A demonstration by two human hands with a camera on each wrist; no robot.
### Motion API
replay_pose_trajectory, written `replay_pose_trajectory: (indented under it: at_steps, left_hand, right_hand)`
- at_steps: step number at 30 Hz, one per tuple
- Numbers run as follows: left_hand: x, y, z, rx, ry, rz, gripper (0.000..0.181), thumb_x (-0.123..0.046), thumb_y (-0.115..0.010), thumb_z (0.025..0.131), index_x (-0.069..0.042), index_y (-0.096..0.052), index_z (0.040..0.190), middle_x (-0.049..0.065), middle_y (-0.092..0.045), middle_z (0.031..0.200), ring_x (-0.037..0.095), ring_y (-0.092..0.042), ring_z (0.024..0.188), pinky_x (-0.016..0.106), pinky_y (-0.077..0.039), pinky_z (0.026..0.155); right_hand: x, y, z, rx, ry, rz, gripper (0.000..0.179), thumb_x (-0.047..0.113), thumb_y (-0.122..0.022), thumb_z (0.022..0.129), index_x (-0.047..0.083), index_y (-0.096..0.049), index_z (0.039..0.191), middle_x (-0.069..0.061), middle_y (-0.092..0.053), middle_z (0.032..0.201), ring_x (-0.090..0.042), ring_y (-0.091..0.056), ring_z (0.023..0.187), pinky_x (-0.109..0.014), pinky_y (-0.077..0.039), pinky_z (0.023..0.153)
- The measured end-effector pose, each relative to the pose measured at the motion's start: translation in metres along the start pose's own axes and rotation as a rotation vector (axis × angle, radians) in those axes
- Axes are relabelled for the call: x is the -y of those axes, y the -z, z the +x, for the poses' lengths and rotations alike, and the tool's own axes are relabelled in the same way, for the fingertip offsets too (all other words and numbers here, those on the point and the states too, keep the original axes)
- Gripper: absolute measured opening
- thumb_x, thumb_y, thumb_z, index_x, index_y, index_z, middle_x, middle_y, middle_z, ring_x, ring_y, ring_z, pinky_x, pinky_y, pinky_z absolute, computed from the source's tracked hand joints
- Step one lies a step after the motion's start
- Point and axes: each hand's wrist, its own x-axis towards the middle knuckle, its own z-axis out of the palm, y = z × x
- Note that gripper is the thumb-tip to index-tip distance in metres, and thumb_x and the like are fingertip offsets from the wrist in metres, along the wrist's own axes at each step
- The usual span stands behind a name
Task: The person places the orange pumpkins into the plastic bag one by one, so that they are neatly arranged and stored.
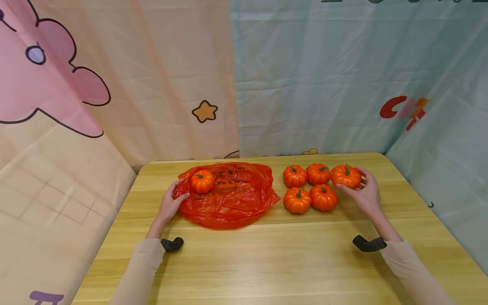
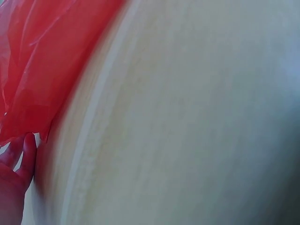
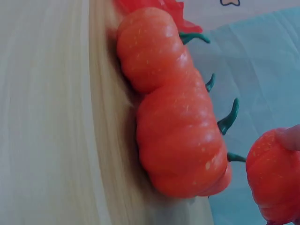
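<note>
Pumpkin [image 1: 345, 176] clasped by right hand [image 1: 367, 195]; another pumpkin [image 1: 202, 181] on red bag [image 1: 228, 203], left hand [image 1: 170, 204] pinching bag edge.

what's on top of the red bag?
One small pumpkin sits on the red plastic bag, by the left hand gripping its edge. Anything inside or under the bag cannot be seen.

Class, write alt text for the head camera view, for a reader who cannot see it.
A person's right hand grips one of five small orange pumpkins on a wooden table. The left hand touches a red plastic bag with a sixth pumpkin at its left end. Cartoon-print curtains hang behind.
</note>
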Motion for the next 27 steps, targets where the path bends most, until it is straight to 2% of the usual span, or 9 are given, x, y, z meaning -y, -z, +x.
replay_pose_trajectory:
  at_steps: [1,4,5,6,8,9,18,27]
  left_hand:
    - [0.0,0.0,0.0,0.001,0.002,-0.002,0.058,-0.011,-0.056,0.096,-0.005,-0.031,0.148,0.02,-0.034,0.15,0.035,-0.04,0.133,0.026,-0.038,0.106]
    - [0.0,0.001,0.0,-0.002,0.005,0.006,0.058,-0.01,-0.055,0.096,-0.005,-0.031,0.148,0.021,-0.034,0.15,0.036,-0.039,0.133,0.027,-0.038,0.108]
    - [0.0,0.001,0.0,-0.001,0.006,0.003,0.058,-0.009,-0.055,0.096,-0.004,-0.03,0.148,0.022,-0.033,0.151,0.037,-0.039,0.133,0.035,-0.037,0.11]
    - [0.006,0.001,0.002,-0.007,-0.004,0.005,0.058,-0.01,-0.055,0.096,-0.005,-0.031,0.148,0.021,-0.034,0.15,0.036,-0.039,0.133,0.035,-0.037,0.11]
    - [0.011,0.0,0.003,-0.014,-0.015,0.006,0.058,-0.01,-0.056,0.096,-0.006,-0.032,0.148,0.021,-0.035,0.15,0.037,-0.039,0.133,0.051,-0.032,0.113]
    - [0.011,0.0,0.003,-0.016,-0.02,0.007,0.058,-0.01,-0.056,0.096,-0.006,-0.032,0.148,0.021,-0.035,0.15,0.037,-0.039,0.132,0.053,-0.031,0.113]
    - [0.014,0.0,0.001,-0.01,-0.028,0.004,0.059,-0.012,-0.056,0.095,-0.005,-0.031,0.148,0.022,-0.033,0.15,0.039,-0.037,0.135,0.055,-0.03,0.113]
    - [0.013,0.0,0.003,-0.005,-0.026,0.0,0.059,-0.013,-0.056,0.096,-0.006,-0.031,0.148,0.022,-0.033,0.15,0.039,-0.036,0.134,0.055,-0.029,0.114]
  right_hand:
    - [0.003,-0.001,-0.001,-0.002,0.007,0.003,0.082,0.023,-0.078,0.079,0.002,-0.034,0.145,-0.02,-0.039,0.144,-0.033,-0.043,0.119,-0.014,-0.037,0.083]
    - [0.011,-0.003,-0.003,-0.007,0.027,0.005,0.082,0.022,-0.079,0.079,0.001,-0.035,0.144,-0.019,-0.041,0.143,-0.032,-0.043,0.118,-0.014,-0.037,0.084]
    - [0.013,-0.004,-0.003,-0.009,0.033,0.009,0.081,0.022,-0.079,0.078,0.001,-0.035,0.144,-0.018,-0.041,0.143,-0.031,-0.043,0.118,-0.014,-0.037,0.085]
    - [0.015,-0.005,-0.004,-0.01,0.038,0.011,0.081,0.022,-0.079,0.078,0.001,-0.036,0.143,-0.018,-0.042,0.143,-0.031,-0.043,0.118,-0.014,-0.036,0.085]
    - [0.018,-0.008,-0.005,-0.007,0.046,0.014,0.082,0.022,-0.08,0.078,0.002,-0.036,0.143,-0.018,-0.042,0.143,-0.03,-0.043,0.118,-0.015,-0.036,0.086]
    - [0.019,-0.009,-0.005,-0.005,0.049,0.017,0.082,0.022,-0.08,0.078,0.002,-0.036,0.144,-0.017,-0.042,0.143,-0.029,-0.043,0.118,-0.015,-0.036,0.086]
    - [0.034,-0.024,-0.014,0.015,0.054,0.071,0.081,0.023,-0.079,0.079,0.005,-0.036,0.144,-0.015,-0.041,0.144,-0.03,-0.043,0.122,-0.02,-0.038,0.091]
    - [0.056,-0.049,-0.026,0.039,0.064,0.165,0.079,0.018,-0.08,0.078,0.009,-0.038,0.144,-0.011,-0.042,0.143,-0.024,-0.043,0.118,-0.024,-0.039,0.094]
